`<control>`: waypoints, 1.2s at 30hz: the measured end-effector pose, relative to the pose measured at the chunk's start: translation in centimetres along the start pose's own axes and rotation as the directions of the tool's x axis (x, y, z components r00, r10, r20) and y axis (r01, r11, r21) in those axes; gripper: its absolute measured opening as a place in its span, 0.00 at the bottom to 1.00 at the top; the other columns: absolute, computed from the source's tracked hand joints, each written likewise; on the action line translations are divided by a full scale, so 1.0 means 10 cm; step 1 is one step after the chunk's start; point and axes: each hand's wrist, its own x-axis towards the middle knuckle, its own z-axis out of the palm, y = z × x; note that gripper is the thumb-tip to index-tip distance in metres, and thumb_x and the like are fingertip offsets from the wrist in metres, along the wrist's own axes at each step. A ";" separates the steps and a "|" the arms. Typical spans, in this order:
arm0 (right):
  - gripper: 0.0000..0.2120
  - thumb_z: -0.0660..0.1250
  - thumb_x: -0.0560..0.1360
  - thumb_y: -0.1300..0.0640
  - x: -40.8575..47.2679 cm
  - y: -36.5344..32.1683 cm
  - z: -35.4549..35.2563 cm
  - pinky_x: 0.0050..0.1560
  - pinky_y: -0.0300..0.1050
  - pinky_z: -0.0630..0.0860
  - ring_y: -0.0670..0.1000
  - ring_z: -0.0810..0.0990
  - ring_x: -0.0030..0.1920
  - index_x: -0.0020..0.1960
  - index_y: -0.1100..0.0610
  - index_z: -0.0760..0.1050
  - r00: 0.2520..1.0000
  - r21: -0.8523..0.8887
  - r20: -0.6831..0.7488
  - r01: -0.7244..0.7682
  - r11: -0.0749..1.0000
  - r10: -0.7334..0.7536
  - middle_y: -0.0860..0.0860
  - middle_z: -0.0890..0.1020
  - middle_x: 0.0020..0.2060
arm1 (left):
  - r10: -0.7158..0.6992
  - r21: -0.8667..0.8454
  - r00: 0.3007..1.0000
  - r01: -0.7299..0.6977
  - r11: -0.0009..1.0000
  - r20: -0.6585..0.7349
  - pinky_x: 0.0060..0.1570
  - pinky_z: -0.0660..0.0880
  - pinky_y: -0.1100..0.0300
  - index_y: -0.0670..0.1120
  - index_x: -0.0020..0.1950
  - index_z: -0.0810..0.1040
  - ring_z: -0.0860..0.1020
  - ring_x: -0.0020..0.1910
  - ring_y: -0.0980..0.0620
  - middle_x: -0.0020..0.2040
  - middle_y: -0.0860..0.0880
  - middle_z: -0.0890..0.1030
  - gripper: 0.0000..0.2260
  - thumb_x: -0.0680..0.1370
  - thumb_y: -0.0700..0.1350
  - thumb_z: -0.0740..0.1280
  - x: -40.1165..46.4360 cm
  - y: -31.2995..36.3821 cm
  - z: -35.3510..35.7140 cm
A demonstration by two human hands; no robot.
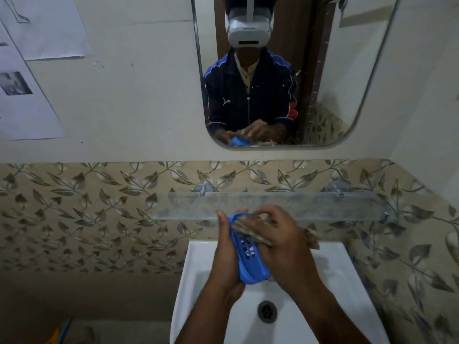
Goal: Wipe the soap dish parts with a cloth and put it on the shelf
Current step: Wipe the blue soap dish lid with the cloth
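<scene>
Left hand [227, 254] grips blue soap dish [250, 265]; right hand [278, 239] clutches cloth [250, 230] against it.

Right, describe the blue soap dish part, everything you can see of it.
The blue soap dish part looks like smooth plastic: an oval tray with a raised rim and cut-out drain holes in its floor. It is held tilted on edge above the white sink, its hollow side facing the right hand. The left hand grips its back and lower end; the right hand presses a brownish cloth into its upper half. It sits just in front of the glass shelf, not on it.
</scene>
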 end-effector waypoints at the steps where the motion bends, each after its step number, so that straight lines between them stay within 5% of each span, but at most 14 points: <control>1: 0.15 0.71 0.71 0.66 0.07 0.00 0.06 0.48 0.37 0.77 0.47 0.79 0.50 0.56 0.54 0.82 0.997 -0.101 0.072 0.048 0.994 -0.041 0.50 0.80 0.50 | 0.005 0.024 1.000 -0.005 1.000 0.002 0.60 0.77 0.43 0.43 0.64 0.79 0.83 0.56 0.38 0.57 0.37 0.83 0.34 0.75 0.70 0.57 -0.02 -0.04 0.05; 3: 0.12 0.68 0.73 0.63 0.10 -0.02 0.09 0.43 0.39 0.75 0.49 0.78 0.47 0.55 0.52 0.82 0.986 -0.194 0.155 -0.035 0.980 0.066 0.49 0.78 0.46 | 0.039 0.040 0.999 -0.038 0.998 -0.018 0.66 0.72 0.37 0.46 0.67 0.78 0.80 0.61 0.37 0.61 0.38 0.82 0.34 0.72 0.70 0.61 0.01 -0.04 0.08; 7: 0.14 0.60 0.76 0.61 -0.22 -0.13 -0.03 0.42 0.39 0.68 0.51 0.77 0.47 0.59 0.50 0.76 0.869 -0.304 0.413 -0.149 0.941 0.271 0.49 0.75 0.49 | 0.109 0.058 0.990 -0.104 0.993 -0.089 0.54 0.80 0.45 0.52 0.68 0.77 0.81 0.56 0.41 0.63 0.43 0.81 0.33 0.69 0.69 0.60 0.09 0.07 0.02; 9: 0.11 0.60 0.76 0.60 -0.19 -0.25 -0.10 0.38 0.35 0.67 0.49 0.75 0.42 0.55 0.51 0.77 0.842 -0.270 0.484 -0.116 0.956 0.240 0.50 0.78 0.49 | 0.114 0.026 0.991 -0.112 0.993 -0.075 0.50 0.81 0.48 0.52 0.67 0.79 0.82 0.51 0.43 0.63 0.42 0.82 0.32 0.70 0.68 0.60 0.08 0.01 -0.01; 12: 0.05 0.64 0.74 0.56 -0.04 -0.26 -0.17 0.33 0.32 0.67 0.45 0.78 0.36 0.43 0.52 0.78 0.848 -0.020 0.509 -0.158 0.987 0.146 0.47 0.81 0.37 | 0.136 -0.036 0.987 -0.140 0.990 -0.085 0.51 0.81 0.45 0.51 0.64 0.81 0.84 0.48 0.44 0.55 0.43 0.85 0.29 0.72 0.67 0.59 0.04 -0.03 -0.05; 15: 0.05 0.65 0.71 0.56 -0.02 -0.12 -0.24 0.36 0.34 0.72 0.45 0.79 0.39 0.43 0.50 0.79 0.762 -0.075 0.639 -0.068 0.995 0.101 0.48 0.81 0.39 | 0.119 -0.010 0.990 -0.120 0.993 -0.080 0.56 0.79 0.42 0.52 0.66 0.79 0.82 0.55 0.44 0.56 0.46 0.85 0.31 0.71 0.68 0.58 0.03 0.03 -0.08; 17: 0.06 0.66 0.68 0.57 0.01 0.00 -0.22 0.40 0.43 0.76 0.48 0.81 0.39 0.41 0.47 0.79 0.784 -0.234 0.591 -0.063 0.970 0.193 0.49 0.82 0.38 | 0.113 0.040 0.991 -0.110 0.993 -0.079 0.55 0.79 0.42 0.53 0.66 0.79 0.82 0.56 0.44 0.57 0.46 0.85 0.32 0.70 0.70 0.58 0.01 0.04 -0.07; 19: 0.06 0.68 0.70 0.58 0.10 0.06 -0.10 0.39 0.43 0.76 0.50 0.81 0.39 0.43 0.49 0.81 0.912 -0.296 0.348 -0.112 0.949 0.217 0.49 0.83 0.38 | 0.099 0.115 0.992 -0.090 0.989 -0.072 0.62 0.76 0.37 0.51 0.65 0.80 0.82 0.57 0.39 0.58 0.41 0.84 0.35 0.69 0.72 0.60 -0.03 -0.03 0.01; 22: 0.04 0.71 0.72 0.60 0.14 0.03 0.10 0.40 0.38 0.78 0.46 0.82 0.38 0.46 0.53 0.83 0.988 -0.088 -0.039 -0.154 0.984 0.151 0.48 0.85 0.39 | 0.054 0.126 0.998 -0.051 0.991 -0.019 0.69 0.67 0.34 0.44 0.64 0.80 0.78 0.64 0.34 0.62 0.36 0.81 0.39 0.68 0.74 0.64 -0.11 -0.14 0.11; 27: 0.04 0.72 0.73 0.56 -0.15 0.01 0.13 0.38 0.38 0.75 0.43 0.79 0.34 0.44 0.57 0.84 0.979 0.244 0.201 -0.012 0.970 -0.039 0.49 0.84 0.35 | 0.072 0.094 0.996 -0.066 0.993 -0.057 0.62 0.76 0.40 0.54 0.66 0.78 0.82 0.56 0.38 0.58 0.36 0.83 0.33 0.74 0.72 0.51 -0.02 -0.02 -0.07; 32: 0.02 0.72 0.72 0.61 0.01 0.05 0.26 0.37 0.34 0.75 0.43 0.78 0.35 0.44 0.55 0.82 0.992 0.074 -0.075 -0.100 0.992 0.106 0.47 0.83 0.36 | 0.070 0.142 0.996 -0.062 0.988 -0.053 0.66 0.73 0.41 0.52 0.69 0.76 0.82 0.61 0.42 0.60 0.43 0.84 0.37 0.71 0.74 0.52 -0.04 -0.14 0.01; 34: 0.06 0.70 0.74 0.56 -0.03 0.00 0.23 0.34 0.39 0.74 0.44 0.77 0.32 0.38 0.53 0.79 0.972 -0.030 0.038 -0.231 0.972 0.232 0.47 0.80 0.32 | 0.122 0.160 0.989 -0.108 0.981 -0.084 0.65 0.74 0.39 0.55 0.65 0.78 0.83 0.58 0.43 0.57 0.44 0.85 0.34 0.71 0.73 0.52 -0.05 -0.08 -0.03; 36: 0.05 0.69 0.72 0.57 -0.12 0.02 0.15 0.36 0.39 0.75 0.45 0.79 0.32 0.37 0.52 0.78 0.913 0.007 0.301 -0.291 0.957 0.275 0.48 0.81 0.31 | 0.129 0.102 0.981 -0.115 0.988 -0.142 0.62 0.75 0.40 0.55 0.64 0.77 0.83 0.55 0.44 0.61 0.44 0.83 0.30 0.75 0.69 0.48 -0.02 0.00 -0.19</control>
